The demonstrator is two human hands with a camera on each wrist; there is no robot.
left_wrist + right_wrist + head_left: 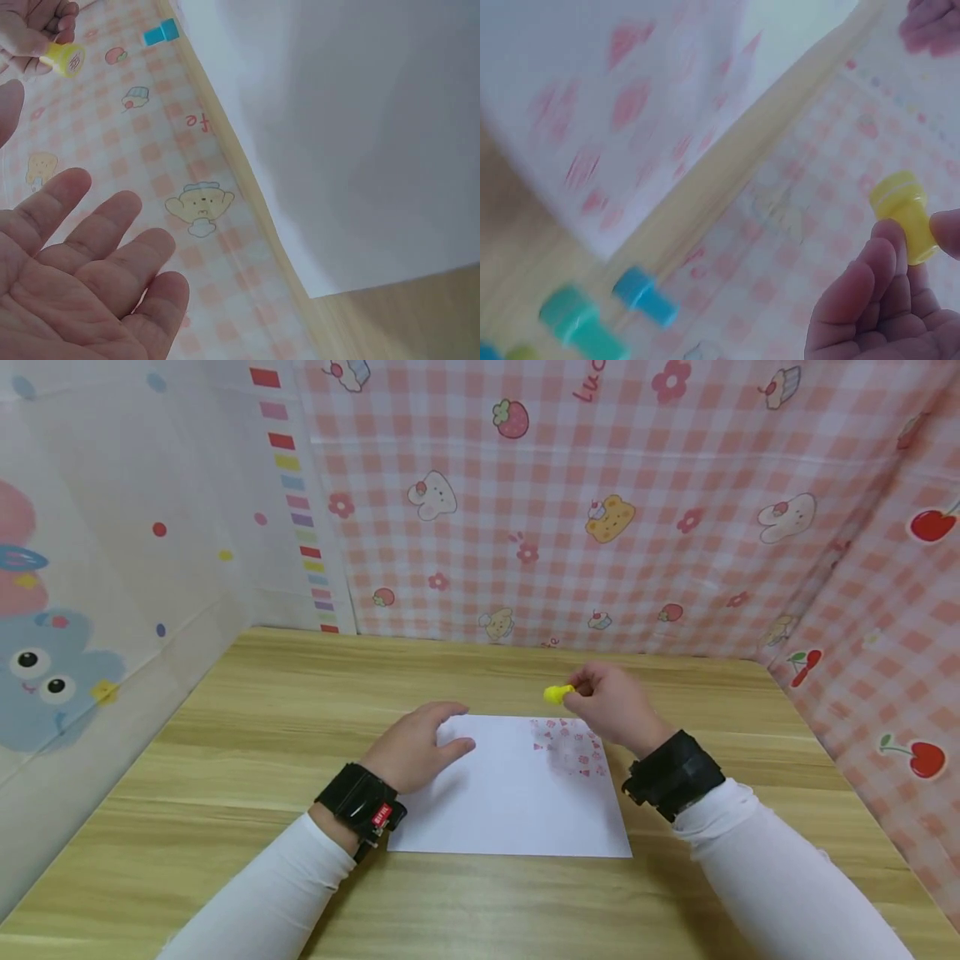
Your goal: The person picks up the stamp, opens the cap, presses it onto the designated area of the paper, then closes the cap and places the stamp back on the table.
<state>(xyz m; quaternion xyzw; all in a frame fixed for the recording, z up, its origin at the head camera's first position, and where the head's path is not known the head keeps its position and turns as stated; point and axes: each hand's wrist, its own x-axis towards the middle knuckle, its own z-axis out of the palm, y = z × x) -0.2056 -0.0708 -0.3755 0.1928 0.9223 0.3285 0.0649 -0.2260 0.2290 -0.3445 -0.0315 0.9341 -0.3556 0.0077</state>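
My right hand pinches a small yellow stamp between thumb and fingers, held above the far edge of the paper. In the left wrist view the stamp's round face shows a reddish pattern. A white sheet of paper lies on the table, with several small red prints in its far right corner. My left hand is over the sheet's far left part, fingers relaxed and apart, holding nothing; whether it touches the paper I cannot tell.
In the right wrist view a green stamp and a blue stamp stand near the paper's corner, with parts of others at the frame's edge. The wooden table meets patterned cloth walls at the back and sides.
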